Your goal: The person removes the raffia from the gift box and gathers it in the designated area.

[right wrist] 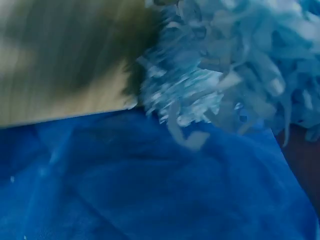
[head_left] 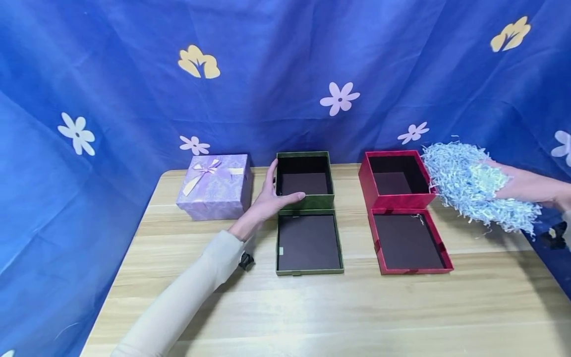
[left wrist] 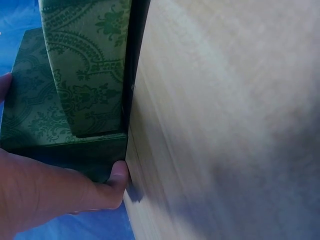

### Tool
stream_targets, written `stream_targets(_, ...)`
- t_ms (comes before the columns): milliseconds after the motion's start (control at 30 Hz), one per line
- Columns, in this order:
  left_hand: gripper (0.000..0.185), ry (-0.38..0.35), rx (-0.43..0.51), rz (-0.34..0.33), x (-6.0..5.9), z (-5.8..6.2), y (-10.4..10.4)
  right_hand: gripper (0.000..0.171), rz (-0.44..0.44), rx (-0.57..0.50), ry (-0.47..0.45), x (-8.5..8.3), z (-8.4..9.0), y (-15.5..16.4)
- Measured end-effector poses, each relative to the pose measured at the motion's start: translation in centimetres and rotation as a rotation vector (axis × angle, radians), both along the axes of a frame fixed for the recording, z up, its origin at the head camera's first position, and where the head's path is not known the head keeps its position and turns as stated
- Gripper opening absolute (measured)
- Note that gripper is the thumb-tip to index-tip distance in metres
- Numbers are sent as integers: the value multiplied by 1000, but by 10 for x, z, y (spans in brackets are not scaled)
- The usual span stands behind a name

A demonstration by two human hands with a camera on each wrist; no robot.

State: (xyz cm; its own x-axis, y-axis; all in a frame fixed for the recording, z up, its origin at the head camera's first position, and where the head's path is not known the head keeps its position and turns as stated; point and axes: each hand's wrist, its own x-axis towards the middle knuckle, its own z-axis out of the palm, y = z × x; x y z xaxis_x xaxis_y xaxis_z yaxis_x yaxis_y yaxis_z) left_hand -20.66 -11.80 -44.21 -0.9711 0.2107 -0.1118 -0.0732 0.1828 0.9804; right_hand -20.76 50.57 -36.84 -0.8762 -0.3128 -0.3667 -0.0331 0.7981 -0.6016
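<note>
The green box stands open near the far middle of the counter, with its green lid lying inside-up just in front of it. The left hand holds the box at its left near corner, fingers straight up along the left wall and thumb laid along the front rim; the left wrist view shows the thumb pressed against the box's lower edge.

To the right, the right hand carries a big bunch of pale blue shredded paper in the air, just right of the open red box. How its fingers lie is hidden by the shreds.

The red lid lies inside-up in front of the red box. One closed purple box with a cream bow sits just left of the left hand.

That makes three boxes and two loose lids. A blue flowered cloth hangs behind.
</note>
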Motion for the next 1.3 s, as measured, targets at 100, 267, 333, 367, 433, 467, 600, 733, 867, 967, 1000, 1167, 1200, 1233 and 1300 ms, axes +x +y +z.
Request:
stream_targets(100,127,3,-7,-1,1,-1,1,100,51,10,11,-3,-10,3)
stream_targets(267,127,-4,-12,6,4,-2,1,104,73,5,-32,-10,-24,-2)
stream_targets(333,126,-3,-17,3,4,-2,1,105,78,-21,-25,-12,-32,-3)
stream_targets(367,126,-3,-20,-1,4,-2,2,105,80,-38,-15,-12,-35,-3)
stream_targets(433,126,2,-26,-11,4,-1,3,105,95,-53,9,-10,-40,-3)
stream_targets(467,126,4,-30,-15,4,-1,3,104,108,-39,40,-10,-43,-3)
stream_targets(600,127,3,-31,-15,4,1,3,96,194,84,223,-8,-45,-7)
stream_targets(733,127,0,-30,5,5,4,1,91,217,259,329,-6,-40,-15)
stream_targets(867,126,19,-56,33,8,8,2,94,184,407,335,2,-34,-24)
stream_targets(967,125,35,-74,45,10,12,1,106,171,447,373,10,-33,-28)
stream_targets(1000,124,38,-75,44,11,13,1,109,163,432,381,13,-34,-29)
stream_targets(1167,119,48,-90,41,16,18,-4,120,134,290,425,27,-39,-34)
stream_targets(1200,118,47,-93,40,16,19,-4,121,127,260,428,29,-40,-35)
stream_targets(1233,118,46,-95,38,17,21,-5,121,116,233,426,32,-40,-36)
stream_targets(1300,117,38,-89,35,20,25,-6,119,90,186,408,36,-39,-39)
